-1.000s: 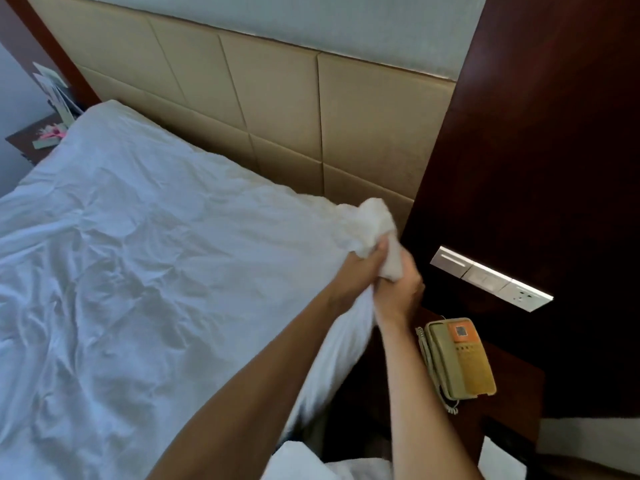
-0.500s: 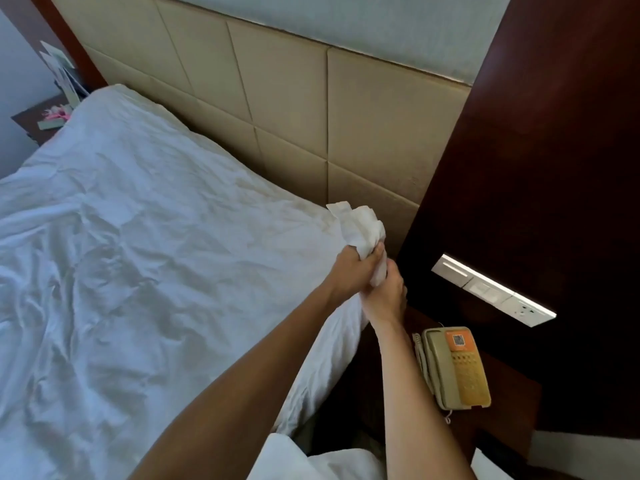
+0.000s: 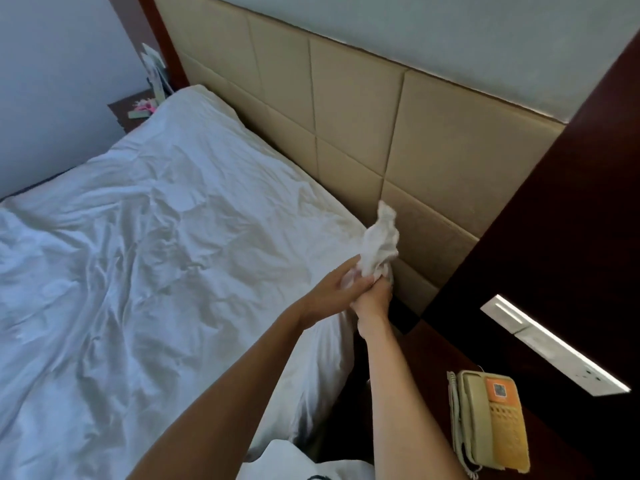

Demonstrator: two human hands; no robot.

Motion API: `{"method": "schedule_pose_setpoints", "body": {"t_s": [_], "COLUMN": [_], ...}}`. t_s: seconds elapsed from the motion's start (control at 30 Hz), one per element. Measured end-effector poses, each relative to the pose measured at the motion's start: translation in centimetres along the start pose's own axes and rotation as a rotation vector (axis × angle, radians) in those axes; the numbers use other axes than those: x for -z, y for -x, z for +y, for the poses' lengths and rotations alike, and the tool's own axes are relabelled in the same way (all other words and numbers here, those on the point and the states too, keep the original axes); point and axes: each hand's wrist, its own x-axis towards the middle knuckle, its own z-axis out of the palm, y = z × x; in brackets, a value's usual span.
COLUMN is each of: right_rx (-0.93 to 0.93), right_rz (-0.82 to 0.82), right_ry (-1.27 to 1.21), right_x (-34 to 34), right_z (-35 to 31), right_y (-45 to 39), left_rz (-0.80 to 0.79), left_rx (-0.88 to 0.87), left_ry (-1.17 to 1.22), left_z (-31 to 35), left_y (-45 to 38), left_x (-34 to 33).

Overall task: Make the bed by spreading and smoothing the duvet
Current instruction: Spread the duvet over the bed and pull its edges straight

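Already the duvet [image 3: 156, 258] covers the bed but lies creased; both hands, left hand [image 3: 332, 292] and right hand [image 3: 374, 299], clench its bunched corner [image 3: 379, 244] beside the headboard [image 3: 346, 133], smoothing still undone

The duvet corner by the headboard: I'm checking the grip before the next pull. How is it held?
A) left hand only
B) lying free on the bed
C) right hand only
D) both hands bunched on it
D: the left hand and right hand close together around the bunched duvet corner beside the headboard.
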Motion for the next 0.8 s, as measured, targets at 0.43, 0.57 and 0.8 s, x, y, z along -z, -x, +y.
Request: {"method": "schedule_pose_setpoints", "body": {"t_s": [0.43,0.57,0.8], "right_rx": [0.104,0.028,-0.001], "right_rz": [-0.088,-0.124,-0.115], "right_ry": [-0.141,-0.116,-0.159], "right_x": [-6.6,-6.3,-7.2], "right_z": [-2.8,-4.2,-7.0], "right_y": [-0.9,-2.5,-2.8], "left_rz": [0.633,0.737,0.440], "left_rx": [0.085,-0.066,0.020], "left_ry": [-0.166,-0.253,-0.369], "left_z": [-9.5,-6.3,-0.3], "left_y": [2.8,3.5,3.8], "left_x": [4.3,8.7,12.6]}}
